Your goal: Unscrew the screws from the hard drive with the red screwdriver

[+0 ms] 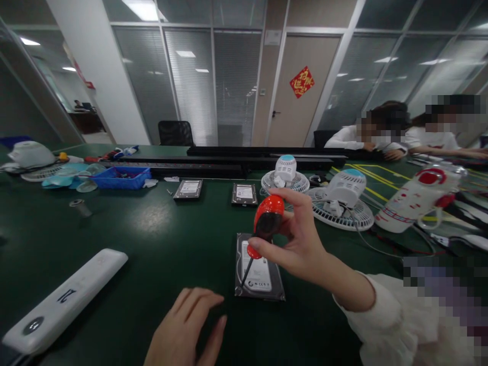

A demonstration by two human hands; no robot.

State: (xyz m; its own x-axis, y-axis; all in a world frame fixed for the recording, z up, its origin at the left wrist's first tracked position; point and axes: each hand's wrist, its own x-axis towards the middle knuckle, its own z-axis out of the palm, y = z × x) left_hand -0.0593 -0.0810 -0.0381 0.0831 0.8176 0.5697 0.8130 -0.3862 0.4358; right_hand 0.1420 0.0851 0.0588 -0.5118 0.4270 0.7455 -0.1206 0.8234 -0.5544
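My right hand (301, 241) grips a screwdriver (269, 213) by its stubby red and black handle. The tool's thin shaft slants down to the left, and its tip is at the near left corner of a hard drive (263, 277). That drive lies flat on the green table, its white label facing up and partly covered by the hand and handle. Just left of the drive, my left hand (186, 325) rests low over the table with nothing in it. Its fingers are slightly bent and the thumb stands apart from them.
Two more hard drives (189, 189) (244, 194) lie farther back. White fans (339, 201) and a white bottle (415, 198) are at right. A blue tray (124, 178), a small metal cylinder (81, 207) and a long white device (68, 300) are at left. Two people sit at far right.
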